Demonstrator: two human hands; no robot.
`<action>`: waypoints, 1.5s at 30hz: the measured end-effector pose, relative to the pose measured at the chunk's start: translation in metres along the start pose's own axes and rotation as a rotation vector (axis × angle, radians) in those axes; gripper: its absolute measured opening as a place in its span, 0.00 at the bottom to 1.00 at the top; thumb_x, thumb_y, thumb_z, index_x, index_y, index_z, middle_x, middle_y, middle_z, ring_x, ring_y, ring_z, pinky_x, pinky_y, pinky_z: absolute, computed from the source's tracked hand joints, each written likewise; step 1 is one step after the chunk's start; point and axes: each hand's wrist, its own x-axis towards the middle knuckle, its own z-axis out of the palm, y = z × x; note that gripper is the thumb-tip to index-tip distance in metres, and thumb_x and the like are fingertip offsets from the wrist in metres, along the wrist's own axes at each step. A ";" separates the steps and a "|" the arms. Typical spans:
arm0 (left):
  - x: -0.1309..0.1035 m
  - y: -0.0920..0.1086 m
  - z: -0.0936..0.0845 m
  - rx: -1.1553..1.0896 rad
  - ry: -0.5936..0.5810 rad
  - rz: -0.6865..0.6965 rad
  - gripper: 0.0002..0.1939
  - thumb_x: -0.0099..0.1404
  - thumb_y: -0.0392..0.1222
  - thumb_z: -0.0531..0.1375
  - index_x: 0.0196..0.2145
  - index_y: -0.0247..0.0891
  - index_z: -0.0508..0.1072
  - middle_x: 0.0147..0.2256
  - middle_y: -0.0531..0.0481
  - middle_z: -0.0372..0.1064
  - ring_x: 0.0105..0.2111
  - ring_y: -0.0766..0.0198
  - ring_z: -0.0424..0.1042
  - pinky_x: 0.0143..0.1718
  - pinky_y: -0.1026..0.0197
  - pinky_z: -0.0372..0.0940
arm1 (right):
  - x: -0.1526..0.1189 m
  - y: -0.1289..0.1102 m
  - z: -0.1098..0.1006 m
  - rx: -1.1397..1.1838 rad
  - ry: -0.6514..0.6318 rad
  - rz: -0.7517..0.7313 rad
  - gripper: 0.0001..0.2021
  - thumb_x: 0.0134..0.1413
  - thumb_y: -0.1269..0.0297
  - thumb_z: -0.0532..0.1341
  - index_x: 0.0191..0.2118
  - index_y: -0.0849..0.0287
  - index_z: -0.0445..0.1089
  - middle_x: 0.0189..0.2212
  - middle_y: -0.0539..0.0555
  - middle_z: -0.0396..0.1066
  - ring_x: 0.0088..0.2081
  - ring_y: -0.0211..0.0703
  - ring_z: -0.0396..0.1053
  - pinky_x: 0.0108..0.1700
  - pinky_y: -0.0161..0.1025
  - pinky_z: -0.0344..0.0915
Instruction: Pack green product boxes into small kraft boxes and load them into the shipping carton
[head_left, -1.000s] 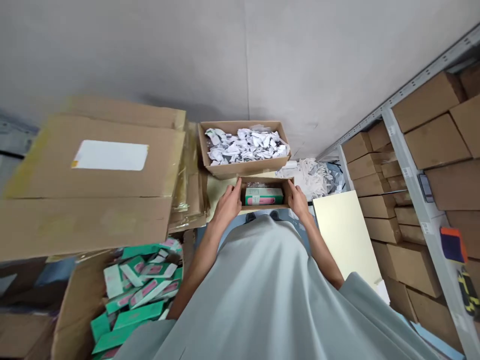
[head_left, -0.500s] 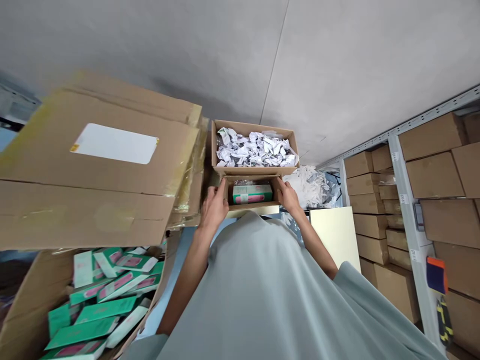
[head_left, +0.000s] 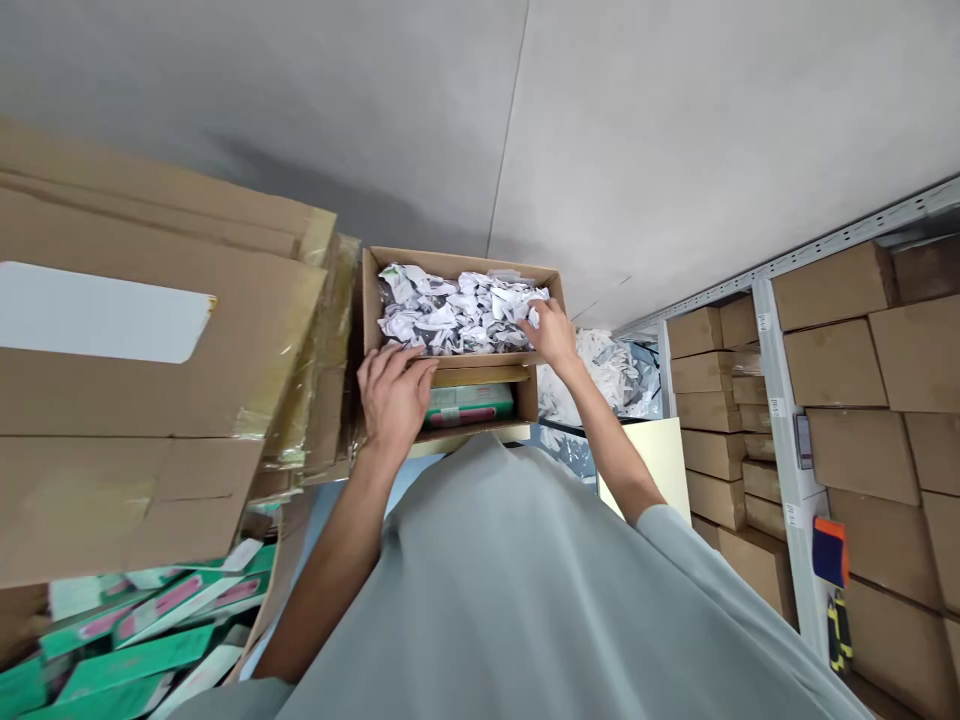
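A cardboard box (head_left: 465, 262) full of crumpled white paper (head_left: 450, 310) stands in front of me. Close to my body is a smaller open carton (head_left: 527, 396) holding a green-and-white product box (head_left: 471, 405) with a pink picture, partly covered by shadow and the carton's side. My left hand (head_left: 395, 395) lies with fingers spread over the near left corner of the paper-filled box, above the smaller carton's left end. At the right end of the paper-filled box, my right hand (head_left: 551, 332) reaches over the rim with bent fingers closed on some crumpled paper.
Flattened cartons (head_left: 150, 400) with yellowed tape are stacked at left, above a large carton of green boxes (head_left: 142, 650). White shredded material (head_left: 596, 370) lies to the right. Metal shelving (head_left: 784, 420) with brown cartons (head_left: 862, 450) lines the right side, and a grey wall (head_left: 420, 120) rises ahead.
Both hands have left the smaller carton's ends. The left went onto the paper-filled box's near corner, the right into the paper. The view has turned, shifting the boxes leftward.
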 end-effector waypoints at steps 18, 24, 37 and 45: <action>-0.001 -0.009 -0.003 0.007 -0.140 0.022 0.06 0.68 0.39 0.69 0.39 0.50 0.86 0.62 0.49 0.78 0.73 0.41 0.67 0.82 0.27 0.43 | -0.017 0.000 -0.005 0.196 0.056 -0.105 0.33 0.74 0.58 0.63 0.79 0.57 0.61 0.73 0.66 0.69 0.67 0.62 0.75 0.70 0.56 0.72; -0.001 -0.011 -0.008 0.018 -0.205 0.050 0.03 0.65 0.45 0.75 0.36 0.49 0.85 0.65 0.50 0.75 0.75 0.39 0.64 0.82 0.28 0.42 | -0.100 0.023 0.001 0.419 -0.084 -0.209 0.33 0.69 0.58 0.71 0.76 0.52 0.68 0.68 0.60 0.76 0.46 0.50 0.82 0.61 0.49 0.79; 0.017 -0.008 0.004 0.018 -0.088 -0.065 0.03 0.68 0.39 0.69 0.38 0.48 0.82 0.49 0.49 0.84 0.56 0.45 0.78 0.75 0.34 0.56 | -0.121 0.008 0.038 0.064 -0.320 -0.105 0.34 0.75 0.54 0.66 0.79 0.48 0.61 0.69 0.60 0.73 0.62 0.61 0.79 0.60 0.50 0.78; 0.015 -0.002 0.002 0.015 -0.085 -0.076 0.02 0.69 0.43 0.68 0.37 0.49 0.82 0.48 0.49 0.85 0.57 0.45 0.78 0.76 0.35 0.55 | -0.115 -0.009 0.036 -0.015 -0.382 -0.072 0.39 0.75 0.51 0.66 0.83 0.51 0.54 0.73 0.66 0.67 0.60 0.64 0.80 0.60 0.53 0.78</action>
